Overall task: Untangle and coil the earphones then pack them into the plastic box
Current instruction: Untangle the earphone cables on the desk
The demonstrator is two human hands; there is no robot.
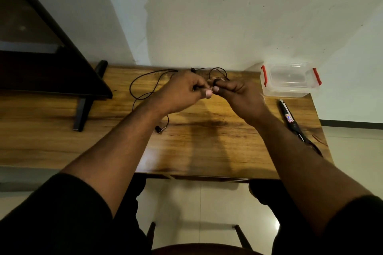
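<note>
Black earphones [143, 80] lie in loose loops on the wooden table [207, 136], one earbud [159, 129] resting near my left forearm. My left hand [182, 91] and my right hand [234, 91] meet above the table's far middle, each pinching part of the cable between thumb and fingers. A short loop of cable [217, 71] arches behind my right hand. The clear plastic box [290, 80] with red clips stands shut at the table's far right corner, apart from both hands.
A dark pen-like tool [290, 119] with a label lies along the table's right edge. A dark stand or shelf [51, 64] with a leg occupies the left of the table. The white wall runs right behind the table.
</note>
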